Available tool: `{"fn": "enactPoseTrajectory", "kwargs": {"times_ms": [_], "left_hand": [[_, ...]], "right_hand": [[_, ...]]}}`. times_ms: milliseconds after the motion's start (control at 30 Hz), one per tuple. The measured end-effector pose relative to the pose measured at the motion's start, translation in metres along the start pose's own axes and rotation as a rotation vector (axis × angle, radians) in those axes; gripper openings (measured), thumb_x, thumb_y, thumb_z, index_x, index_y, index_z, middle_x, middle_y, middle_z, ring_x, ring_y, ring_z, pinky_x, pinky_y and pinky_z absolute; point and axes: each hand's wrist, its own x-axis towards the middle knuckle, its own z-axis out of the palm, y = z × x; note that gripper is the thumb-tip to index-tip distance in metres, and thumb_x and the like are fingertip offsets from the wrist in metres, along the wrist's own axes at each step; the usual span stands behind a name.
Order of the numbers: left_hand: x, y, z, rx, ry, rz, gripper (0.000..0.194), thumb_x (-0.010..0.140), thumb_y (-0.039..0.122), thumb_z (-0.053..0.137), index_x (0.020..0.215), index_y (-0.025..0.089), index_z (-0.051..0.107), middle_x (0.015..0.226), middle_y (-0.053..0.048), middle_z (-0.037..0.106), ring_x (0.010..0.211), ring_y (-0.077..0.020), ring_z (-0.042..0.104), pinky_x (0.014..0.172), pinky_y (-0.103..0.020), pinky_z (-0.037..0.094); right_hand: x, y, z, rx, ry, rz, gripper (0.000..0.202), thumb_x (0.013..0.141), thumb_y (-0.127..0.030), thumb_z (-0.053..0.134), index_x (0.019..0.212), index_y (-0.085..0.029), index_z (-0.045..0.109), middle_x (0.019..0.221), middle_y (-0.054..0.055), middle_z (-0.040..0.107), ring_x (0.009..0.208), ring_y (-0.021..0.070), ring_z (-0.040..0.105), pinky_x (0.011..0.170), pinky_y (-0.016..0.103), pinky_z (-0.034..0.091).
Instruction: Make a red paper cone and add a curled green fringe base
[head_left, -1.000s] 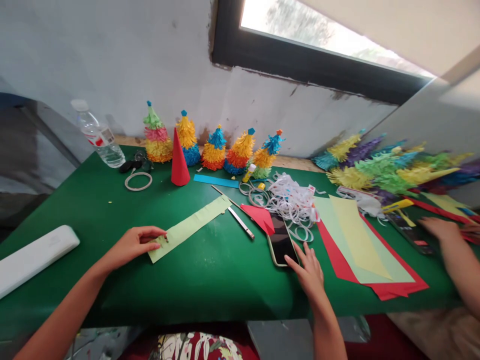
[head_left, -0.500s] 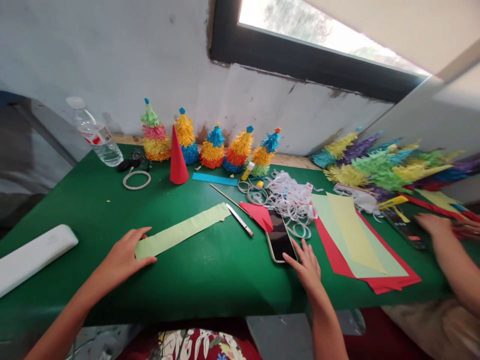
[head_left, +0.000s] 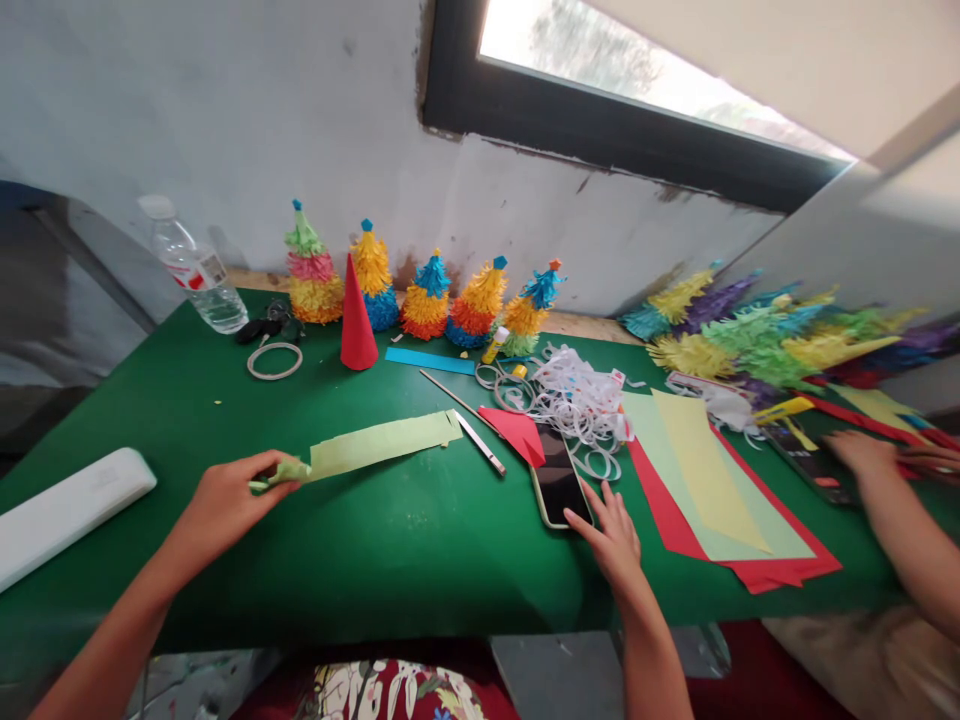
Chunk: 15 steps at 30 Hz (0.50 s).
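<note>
My left hand [head_left: 225,500] pinches the near end of a long light-green paper strip [head_left: 375,442] and lifts that end off the green table [head_left: 390,540]; the far end of the strip still lies by a metal blade [head_left: 480,442]. Flat on the table, my right hand [head_left: 611,535] has its fingers spread, the fingertips touching the lower edge of a dark phone [head_left: 559,478]. A folded red paper piece [head_left: 519,432] lies against the phone's top.
Several fringed paper cones [head_left: 427,298], a plain red cone [head_left: 357,318], a water bottle [head_left: 191,268], a tape ring [head_left: 274,361] and glue stick [head_left: 496,345] stand at the back. White paper curls [head_left: 581,400], stacked red and green sheets [head_left: 712,490], a white case [head_left: 67,512]. Another person's hand [head_left: 870,455] at right.
My left hand has dragged the green strip's near end leftward and lifted it, bunching it between the fingers. My right hand has stayed at the phone.
</note>
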Motion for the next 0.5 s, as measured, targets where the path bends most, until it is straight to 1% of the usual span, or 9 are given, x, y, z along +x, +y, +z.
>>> {"fn": "enactPoseTrajectory", "kwargs": {"times_ms": [100, 200, 267, 400, 500], "left_hand": [[-0.002, 0.004, -0.007, -0.055, 0.183, -0.010, 0.035, 0.069, 0.055, 0.068, 0.090, 0.027, 0.070, 0.087, 0.002, 0.072, 0.073, -0.0216, 0.065, 0.066, -0.027, 0.049], [-0.004, 0.009, -0.012, -0.191, 0.255, 0.003, 0.034, 0.069, 0.054, 0.070, 0.090, 0.027, 0.070, 0.090, 0.001, 0.072, 0.083, -0.0227, 0.065, 0.075, -0.029, 0.052], [-0.006, 0.012, -0.013, -0.321, 0.267, 0.008, 0.032, 0.067, 0.051, 0.073, 0.087, 0.026, 0.069, 0.089, 0.001, 0.072, 0.084, -0.0227, 0.065, 0.079, -0.032, 0.053], [-0.009, 0.012, -0.010, -0.548, 0.239, -0.031, 0.032, 0.063, 0.047, 0.077, 0.086, 0.029, 0.067, 0.092, -0.001, 0.070, 0.083, -0.0238, 0.065, 0.078, -0.037, 0.056], [-0.008, 0.006, -0.010, -0.655, 0.172, -0.040, 0.033, 0.054, 0.048, 0.081, 0.077, 0.028, 0.067, 0.087, -0.003, 0.070, 0.087, -0.0282, 0.065, 0.074, -0.039, 0.056]], "right_hand": [[-0.001, 0.000, 0.001, -0.003, 0.025, -0.002, 0.064, 0.077, -0.059, 0.047, 0.136, -0.033, 0.049, 0.152, 0.002, 0.033, 0.141, 0.0325, 0.025, 0.110, 0.052, 0.027], [-0.001, -0.002, 0.001, 0.001, 0.027, 0.002, 0.066, 0.076, -0.060, 0.046, 0.136, -0.032, 0.049, 0.152, 0.002, 0.033, 0.141, 0.0326, 0.025, 0.110, 0.052, 0.027], [-0.001, -0.004, 0.000, 0.010, 0.018, 0.011, 0.067, 0.076, -0.061, 0.045, 0.136, -0.032, 0.048, 0.153, 0.002, 0.032, 0.141, 0.0321, 0.025, 0.110, 0.052, 0.026], [-0.002, -0.006, -0.002, 0.021, 0.020, 0.020, 0.065, 0.077, -0.062, 0.043, 0.135, -0.032, 0.050, 0.153, 0.002, 0.032, 0.141, 0.0318, 0.025, 0.110, 0.052, 0.026], [-0.003, -0.006, -0.001, 0.004, 0.042, 0.020, 0.064, 0.076, -0.060, 0.047, 0.134, -0.032, 0.051, 0.152, 0.002, 0.034, 0.140, 0.0330, 0.027, 0.109, 0.053, 0.027]]}}
